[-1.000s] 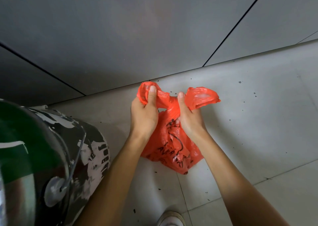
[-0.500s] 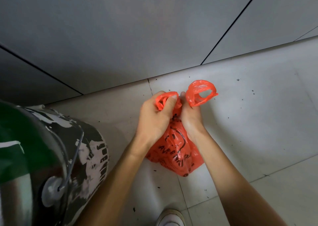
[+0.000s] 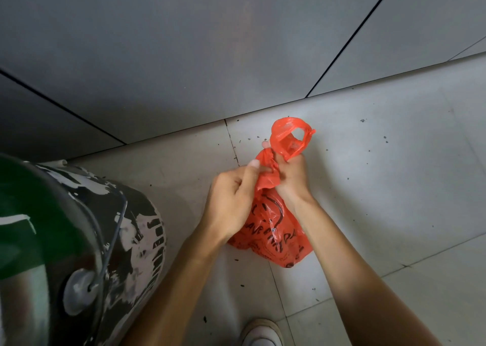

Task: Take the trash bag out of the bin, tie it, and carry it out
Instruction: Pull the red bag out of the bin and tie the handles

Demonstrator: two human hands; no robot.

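Orange trash bag (image 3: 271, 230) off floor; left hand (image 3: 231, 201), right hand (image 3: 292, 177) fingers clamped on twisted neck.

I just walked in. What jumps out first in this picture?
The bright orange bag in the middle, low over the pale floor. The left hand and right hand pinch its bunched top, one handle loop sticking up. At lower left stands a round bin with a wire handle.
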